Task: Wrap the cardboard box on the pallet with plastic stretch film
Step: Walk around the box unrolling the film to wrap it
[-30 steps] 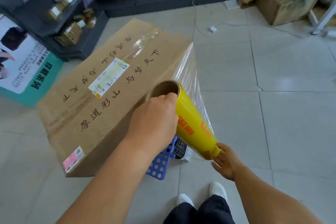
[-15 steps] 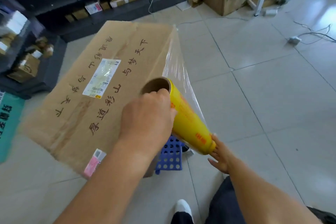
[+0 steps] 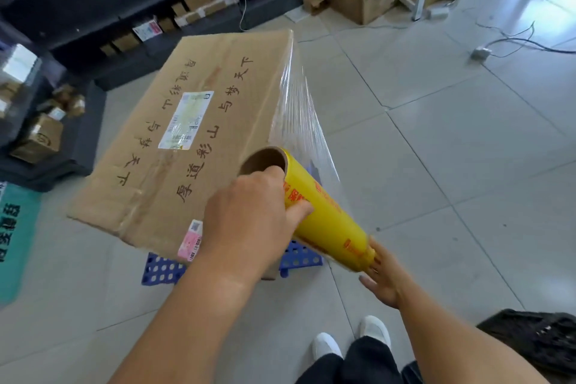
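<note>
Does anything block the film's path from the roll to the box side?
Nothing visible does. The film runs taut from the far corner of the box straight to the roll, which the left hand grips at the top and the right hand props below.

The cardboard box (image 3: 199, 146) hides all but 2 corners of our blue pallet (image 3: 162, 268). The stretch film roll (image 3: 327, 218) covers the fingertips of our right hand (image 3: 385, 280). At lower right, a black crate (image 3: 530, 343) is cut off; we cannot read the shipping label (image 3: 186, 120) print.

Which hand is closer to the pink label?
Left. The left hand grips the roll just beside the pink label; the right hand touches the roll's lower end, farther off.
</note>
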Tool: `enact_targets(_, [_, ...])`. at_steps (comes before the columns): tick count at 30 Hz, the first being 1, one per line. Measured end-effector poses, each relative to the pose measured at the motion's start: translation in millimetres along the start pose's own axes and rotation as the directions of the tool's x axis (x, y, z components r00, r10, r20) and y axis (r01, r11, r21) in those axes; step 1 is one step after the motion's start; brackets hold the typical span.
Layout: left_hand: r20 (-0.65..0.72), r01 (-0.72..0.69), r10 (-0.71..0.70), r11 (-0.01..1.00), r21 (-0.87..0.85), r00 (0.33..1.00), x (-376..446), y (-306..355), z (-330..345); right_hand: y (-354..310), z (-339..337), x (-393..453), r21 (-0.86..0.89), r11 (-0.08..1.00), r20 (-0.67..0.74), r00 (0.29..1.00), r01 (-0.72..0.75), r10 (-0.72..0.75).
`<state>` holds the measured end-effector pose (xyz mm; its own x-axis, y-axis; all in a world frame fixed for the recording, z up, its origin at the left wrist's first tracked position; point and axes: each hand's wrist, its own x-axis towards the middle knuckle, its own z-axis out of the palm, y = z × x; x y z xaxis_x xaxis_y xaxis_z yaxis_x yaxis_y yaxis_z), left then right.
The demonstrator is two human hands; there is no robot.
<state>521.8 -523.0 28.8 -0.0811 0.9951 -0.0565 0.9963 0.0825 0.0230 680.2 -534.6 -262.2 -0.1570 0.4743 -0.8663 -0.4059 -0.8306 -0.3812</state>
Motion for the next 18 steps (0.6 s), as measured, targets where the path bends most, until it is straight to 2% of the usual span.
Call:
enact_targets(3, [0.0,-0.051,0.051,0.998,0.026,0.999,-15,-5,4,14,-4,-8,0.015,1.0,0.006,1.0,0.005,-0.005])
enact_targets(7, [-0.046,-0.005,0.007,0.999,0.036,0.999,-25,-15,-4,36,0,-12,-0.031,0.999,-0.032,0.999,-0.007,0.006])
enact_targets(11, [0.004,-0.137,0.137,0.99,0.038,0.991,-53,-27,5,80,13,-17,0.076,0.996,0.001,0.999,-0.052,0.052])
enact_targets(13, [-0.009,-0.196,0.197,0.979,0.061,0.98,-61,-43,6,103,19,-18,0.133,0.991,-0.015,1.0,-0.024,0.027])
enact_targets(18, [-0.067,-0.215,0.219,0.975,0.056,0.974,-78,-68,0,128,41,-24,0.145,0.989,-0.095,0.995,0.01,0.004])
